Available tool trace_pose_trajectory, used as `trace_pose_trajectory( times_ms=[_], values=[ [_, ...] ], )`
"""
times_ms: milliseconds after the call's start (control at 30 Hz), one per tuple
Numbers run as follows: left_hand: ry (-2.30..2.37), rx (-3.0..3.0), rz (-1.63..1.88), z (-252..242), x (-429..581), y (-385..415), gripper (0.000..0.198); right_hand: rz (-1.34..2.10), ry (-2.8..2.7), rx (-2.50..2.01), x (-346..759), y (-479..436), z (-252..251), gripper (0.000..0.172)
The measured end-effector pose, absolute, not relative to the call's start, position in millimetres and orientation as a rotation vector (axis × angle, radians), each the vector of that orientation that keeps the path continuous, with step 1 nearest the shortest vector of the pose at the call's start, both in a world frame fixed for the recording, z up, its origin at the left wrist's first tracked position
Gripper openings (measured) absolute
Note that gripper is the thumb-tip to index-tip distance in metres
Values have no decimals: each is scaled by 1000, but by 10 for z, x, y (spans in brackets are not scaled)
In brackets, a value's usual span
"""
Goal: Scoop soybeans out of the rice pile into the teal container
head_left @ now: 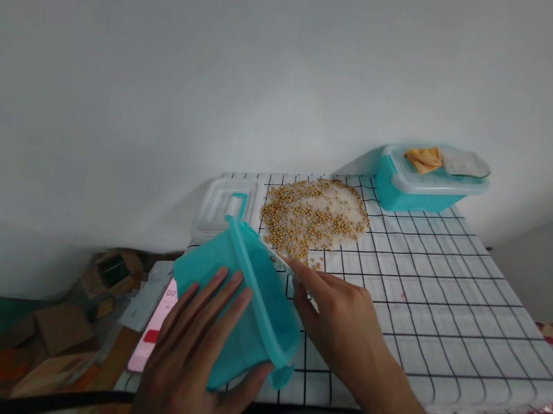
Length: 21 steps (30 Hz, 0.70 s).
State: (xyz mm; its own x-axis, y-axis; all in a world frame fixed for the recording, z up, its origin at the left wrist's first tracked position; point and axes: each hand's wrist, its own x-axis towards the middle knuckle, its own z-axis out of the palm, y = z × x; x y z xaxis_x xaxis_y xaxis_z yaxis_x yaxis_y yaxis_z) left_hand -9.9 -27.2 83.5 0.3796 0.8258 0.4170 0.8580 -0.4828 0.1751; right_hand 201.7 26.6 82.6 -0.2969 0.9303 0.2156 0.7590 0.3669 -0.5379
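Observation:
A turquoise bin [245, 297] lies tilted at the table's near left, its opening facing right. My left hand [198, 352] rests spread against its outer side, holding it. My right hand [334, 308] pinches a thin white tool [274, 254] beside the bin's mouth; the tool's far end reaches the upper rim. Just beyond, yellow beans mixed with white grains [313, 215] are spread over the white cloth with black grid lines [428, 286]. A clear lid [221, 203] with a turquoise handle lies left of the pile.
At the back right stands a closed turquoise box [416, 197] with a yellow cloth [423, 159] and a pale cloth [463, 163] on its lid. A pink-screened phone [152, 336] lies at the left edge. Cardboard boxes [62, 328] fill the floor at the left.

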Motion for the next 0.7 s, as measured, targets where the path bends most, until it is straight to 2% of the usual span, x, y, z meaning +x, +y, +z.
trace_pose_trajectory(
  times_ms=[267,500,700],
  values=[
    [-1581,-2554,-637,890,-104,-287,70,598,-1831,-1510,2369,251,730,36],
    [-1722,-2411,-661,1004,170,-323,80,699,-1754,-1448,2509,265,691,31],
    [-1874,-2321,-587,1051,371,-354,67,643,-1719,-1524,2666,336,660,37]
  ],
)
